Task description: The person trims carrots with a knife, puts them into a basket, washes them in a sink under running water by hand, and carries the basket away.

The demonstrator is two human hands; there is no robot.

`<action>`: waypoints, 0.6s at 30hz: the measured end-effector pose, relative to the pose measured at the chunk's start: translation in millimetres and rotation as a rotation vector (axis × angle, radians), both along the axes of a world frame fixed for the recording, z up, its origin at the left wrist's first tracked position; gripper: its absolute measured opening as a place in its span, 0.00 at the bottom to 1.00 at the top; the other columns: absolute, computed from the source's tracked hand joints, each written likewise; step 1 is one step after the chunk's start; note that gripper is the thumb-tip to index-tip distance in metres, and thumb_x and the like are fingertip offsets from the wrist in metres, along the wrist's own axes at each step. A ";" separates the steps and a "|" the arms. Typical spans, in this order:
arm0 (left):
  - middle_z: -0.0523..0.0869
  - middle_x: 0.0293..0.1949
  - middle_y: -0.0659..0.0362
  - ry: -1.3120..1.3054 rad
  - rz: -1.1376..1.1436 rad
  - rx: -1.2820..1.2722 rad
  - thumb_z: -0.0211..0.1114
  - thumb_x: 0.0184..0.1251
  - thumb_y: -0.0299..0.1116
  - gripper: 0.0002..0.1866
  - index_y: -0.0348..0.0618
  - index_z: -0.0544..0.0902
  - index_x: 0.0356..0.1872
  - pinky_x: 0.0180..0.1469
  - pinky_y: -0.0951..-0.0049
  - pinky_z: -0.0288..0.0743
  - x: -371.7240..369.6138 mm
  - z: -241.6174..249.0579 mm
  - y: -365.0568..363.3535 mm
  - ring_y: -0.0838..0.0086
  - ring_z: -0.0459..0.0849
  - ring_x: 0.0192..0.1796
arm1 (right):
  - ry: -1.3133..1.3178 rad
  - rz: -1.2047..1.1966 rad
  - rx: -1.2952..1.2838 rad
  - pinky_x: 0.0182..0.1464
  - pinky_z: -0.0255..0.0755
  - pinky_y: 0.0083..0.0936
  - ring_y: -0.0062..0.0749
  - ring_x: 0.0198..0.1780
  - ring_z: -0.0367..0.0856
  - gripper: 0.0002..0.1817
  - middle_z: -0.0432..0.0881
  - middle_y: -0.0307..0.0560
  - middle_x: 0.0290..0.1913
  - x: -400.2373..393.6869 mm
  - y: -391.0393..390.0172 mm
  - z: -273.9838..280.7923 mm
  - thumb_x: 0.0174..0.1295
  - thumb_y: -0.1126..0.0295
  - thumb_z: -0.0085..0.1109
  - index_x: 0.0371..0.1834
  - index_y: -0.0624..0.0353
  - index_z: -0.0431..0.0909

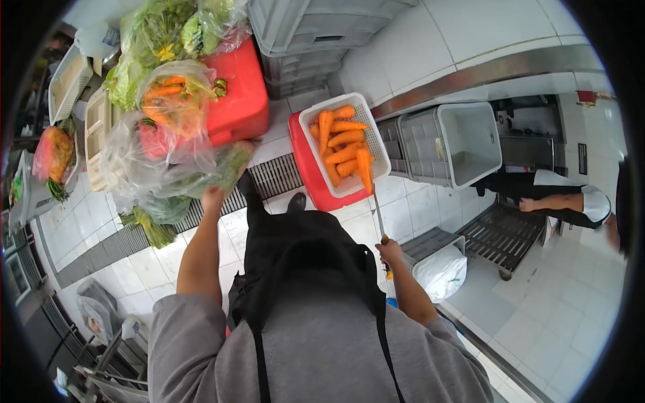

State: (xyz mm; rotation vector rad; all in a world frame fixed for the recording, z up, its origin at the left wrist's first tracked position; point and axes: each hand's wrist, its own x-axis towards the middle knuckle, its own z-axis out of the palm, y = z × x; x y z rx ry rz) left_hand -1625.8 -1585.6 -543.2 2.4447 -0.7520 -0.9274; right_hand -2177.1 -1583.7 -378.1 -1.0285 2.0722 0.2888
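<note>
My right hand (pixel 390 254) is wrapped round the handle of a long knife (pixel 380 218), its blade pointing away from me. The blade's far end meets the tip of a carrot (pixel 364 168) at the near edge of a white basket (pixel 381 144); whether it touches cannot be made out. Several carrots lie in that basket, which stands on a red lid or box (pixel 329 201). On the left, my left hand (pixel 213 197) is closed at the edge of a clear plastic bag (pixel 175 176) with leafy greens inside; its fingertips are partly hidden.
A red bin (pixel 238 91) carries bagged vegetables, among them a bag of carrots (pixel 164 91). Grey crates (pixel 295 30) are stacked ahead, and a grey tub (pixel 470 144) stands right. Beyond a black slatted trolley (pixel 504 232) is another person (pixel 564 198). A floor drain grate (pixel 275 173) crosses the tiles.
</note>
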 end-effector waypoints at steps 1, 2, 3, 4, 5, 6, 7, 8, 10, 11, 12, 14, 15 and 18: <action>0.80 0.24 0.57 0.266 0.138 0.064 0.59 0.49 0.35 0.13 0.40 0.79 0.35 0.26 0.74 0.73 18.0 -5.0 43.5 0.74 0.78 0.22 | -0.034 -0.007 0.045 0.14 0.69 0.26 0.29 0.12 0.73 0.15 0.73 0.46 0.14 4.8 -7.9 0.0 0.46 0.64 0.60 0.22 0.66 0.70; 0.72 0.17 0.65 0.380 0.322 0.159 0.55 0.51 0.33 0.05 0.45 0.76 0.28 0.17 0.78 0.63 26.5 -1.0 79.1 0.80 0.71 0.19 | -0.117 -0.090 0.067 0.13 0.68 0.26 0.29 0.11 0.72 0.14 0.72 0.45 0.13 9.1 -14.5 -3.4 0.47 0.64 0.60 0.21 0.65 0.70; 0.72 0.19 0.65 0.350 0.486 0.160 0.54 0.52 0.34 0.05 0.46 0.75 0.27 0.16 0.80 0.61 13.0 46.1 97.3 0.80 0.70 0.18 | -0.171 -0.175 0.078 0.13 0.66 0.27 0.29 0.11 0.71 0.13 0.70 0.44 0.12 12.7 -20.1 -13.1 0.47 0.65 0.59 0.19 0.64 0.69; 0.73 0.23 0.64 0.471 0.506 0.214 0.54 0.52 0.35 0.05 0.47 0.75 0.28 0.20 0.77 0.65 29.6 28.0 137.4 0.78 0.72 0.22 | -0.168 -0.136 0.117 0.13 0.66 0.26 0.29 0.11 0.70 0.13 0.69 0.44 0.12 16.7 -30.0 -22.2 0.47 0.66 0.59 0.19 0.63 0.69; 0.74 0.25 0.64 0.548 0.643 0.220 0.55 0.51 0.35 0.06 0.48 0.76 0.31 0.26 0.75 0.67 34.4 25.8 165.8 0.76 0.74 0.26 | -0.170 -0.104 0.154 0.13 0.65 0.26 0.29 0.11 0.69 0.12 0.68 0.43 0.12 23.8 -40.5 -30.5 0.48 0.66 0.59 0.19 0.62 0.68; 0.76 0.27 0.63 0.513 0.671 0.243 0.57 0.51 0.36 0.08 0.49 0.76 0.34 0.30 0.73 0.69 25.6 48.6 174.5 0.74 0.76 0.30 | -0.215 -0.202 0.160 0.14 0.65 0.26 0.28 0.11 0.68 0.12 0.68 0.42 0.12 32.3 -47.2 -36.0 0.48 0.66 0.59 0.19 0.61 0.68; 0.78 0.31 0.62 0.498 0.692 0.255 0.57 0.52 0.35 0.12 0.48 0.75 0.39 0.32 0.72 0.70 19.4 65.7 179.4 0.72 0.77 0.32 | -0.258 -0.304 0.164 0.14 0.65 0.25 0.28 0.12 0.68 0.12 0.67 0.42 0.12 39.9 -52.1 -39.9 0.48 0.65 0.59 0.19 0.60 0.68; 0.78 0.35 0.62 0.504 0.655 0.271 0.57 0.53 0.34 0.15 0.48 0.74 0.44 0.34 0.71 0.71 18.6 72.6 187.0 0.71 0.78 0.34 | -0.273 -0.325 0.150 0.15 0.65 0.25 0.27 0.12 0.67 0.12 0.66 0.41 0.13 51.4 -57.4 -28.0 0.48 0.65 0.59 0.19 0.59 0.67; 0.79 0.33 0.62 0.500 0.636 0.267 0.58 0.53 0.32 0.15 0.46 0.74 0.44 0.30 0.74 0.70 16.1 86.7 182.4 0.74 0.77 0.31 | -0.245 -0.257 0.189 0.15 0.65 0.25 0.27 0.13 0.67 0.13 0.67 0.42 0.14 54.9 -62.8 -17.5 0.48 0.65 0.59 0.19 0.60 0.67; 0.79 0.30 0.62 0.496 0.627 0.242 0.59 0.52 0.31 0.15 0.45 0.75 0.42 0.24 0.78 0.69 15.6 89.6 178.6 0.76 0.77 0.26 | -0.229 -0.221 0.208 0.15 0.65 0.25 0.27 0.13 0.67 0.13 0.68 0.42 0.14 54.0 -62.5 -11.9 0.48 0.65 0.59 0.19 0.60 0.68; 0.79 0.32 0.62 0.505 0.570 0.245 0.58 0.53 0.33 0.15 0.46 0.74 0.44 0.27 0.76 0.70 19.2 87.9 172.8 0.75 0.78 0.29 | -0.228 -0.180 0.211 0.14 0.65 0.25 0.26 0.12 0.67 0.13 0.68 0.42 0.14 51.0 -60.9 -5.2 0.48 0.65 0.59 0.20 0.62 0.68; 0.79 0.36 0.62 0.524 0.456 0.249 0.56 0.54 0.35 0.16 0.48 0.74 0.46 0.34 0.72 0.71 31.8 80.1 153.4 0.73 0.78 0.34 | -0.222 -0.154 0.123 0.13 0.64 0.25 0.26 0.12 0.67 0.13 0.68 0.42 0.13 43.8 -52.5 6.3 0.48 0.65 0.59 0.20 0.63 0.68; 0.78 0.35 0.62 0.488 0.368 0.238 0.55 0.55 0.37 0.15 0.47 0.74 0.44 0.32 0.72 0.71 37.4 77.3 136.9 0.73 0.78 0.33 | -0.219 -0.136 0.080 0.13 0.64 0.25 0.26 0.12 0.68 0.13 0.68 0.42 0.13 40.1 -47.1 10.5 0.48 0.65 0.59 0.20 0.63 0.68; 0.77 0.24 0.65 0.436 0.225 0.063 0.56 0.57 0.36 0.11 0.44 0.76 0.38 0.27 0.82 0.67 44.2 83.7 75.9 0.81 0.74 0.25 | -0.262 -0.221 -0.042 0.13 0.65 0.26 0.27 0.10 0.68 0.12 0.67 0.41 0.11 22.9 -29.2 0.3 0.48 0.64 0.58 0.19 0.61 0.69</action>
